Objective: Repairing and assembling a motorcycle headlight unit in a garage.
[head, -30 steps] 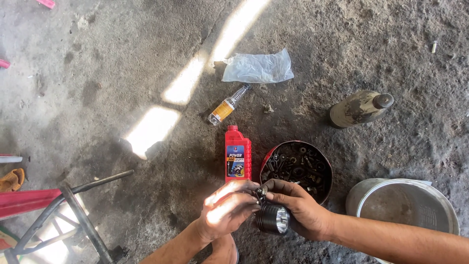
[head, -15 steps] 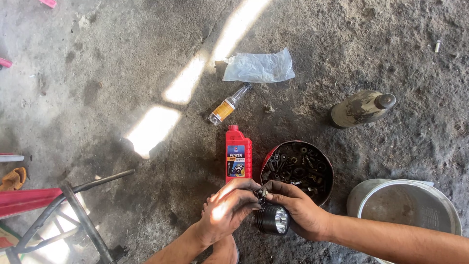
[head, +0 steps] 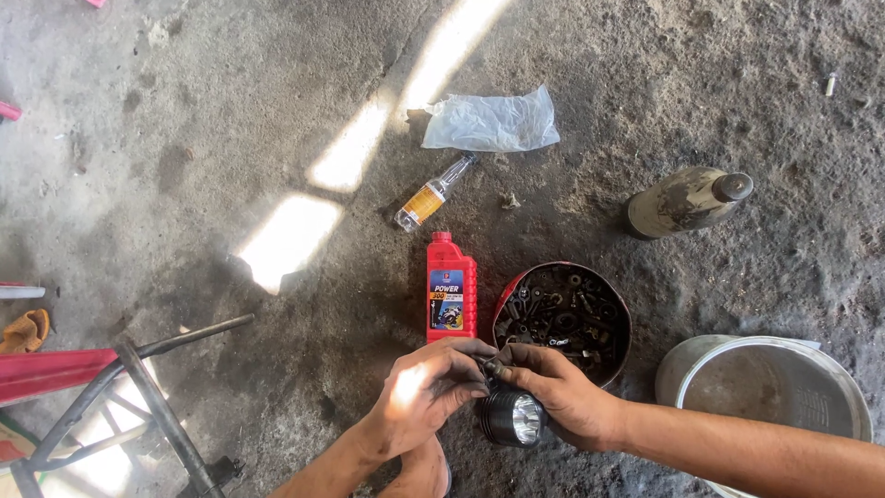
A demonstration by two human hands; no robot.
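Nothing moved, left hand (head: 426, 397) and right hand (head: 558, 397) grips closed on round lamp (head: 513, 417)

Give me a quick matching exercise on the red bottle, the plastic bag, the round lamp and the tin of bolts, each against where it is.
Things:
1. red bottle
2. plastic bag
3. round lamp
4. tin of bolts

Places:
a. held between both hands
b. lying on the floor left of the tin
c. just beyond the right hand
d. farthest away, by the sunlit strip

Pairs: 1-b, 2-d, 3-a, 4-c
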